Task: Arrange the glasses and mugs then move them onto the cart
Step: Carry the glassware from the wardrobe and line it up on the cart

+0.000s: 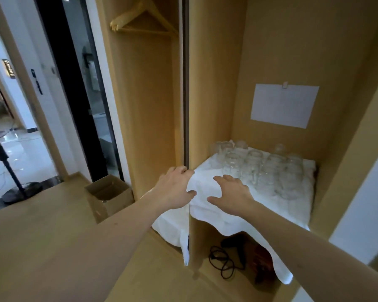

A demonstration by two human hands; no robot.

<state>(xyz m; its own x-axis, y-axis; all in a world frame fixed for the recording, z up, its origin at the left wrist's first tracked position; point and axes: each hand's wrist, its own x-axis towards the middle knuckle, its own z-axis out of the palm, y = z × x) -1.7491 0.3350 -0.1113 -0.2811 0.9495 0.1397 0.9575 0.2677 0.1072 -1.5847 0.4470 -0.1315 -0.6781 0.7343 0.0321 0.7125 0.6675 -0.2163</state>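
At the front edge of a wooden shelf [205,234], left hand [175,188] curled over the corner, fingers hooked at the edge of the upright panel [207,105], thumb pressing the near left corner of a white cloth [222,214]; whether cloth is actually pinched between thumb and fingers cannot be told. Just beside it, right hand [232,194] lying on top of the cloth, fingers spread and slightly bent, thumb out to the left, palm down, holding nothing. Both forearms bare, reaching in from the bottom of the view.

Spread over the shelf, the cloth, rumpled, front edge hanging down over the shelf lip and over the left side. Farther back on the cloth, beyond the right hand's fingertips and not touching them, a tight cluster of clear glasses and mugs [266,168], standing in rough rows toward the back wall; exact count blurred.

On the back wall above, a blank white sheet of paper [285,105] under a small clip. Below the shelf, a dark appliance with a coiled black cord [222,260]. In the left compartment, a wooden hanger [144,18] up high. On the floor to the left, an open cardboard box [109,195]; farther left, a black stand [16,184] with a round base.
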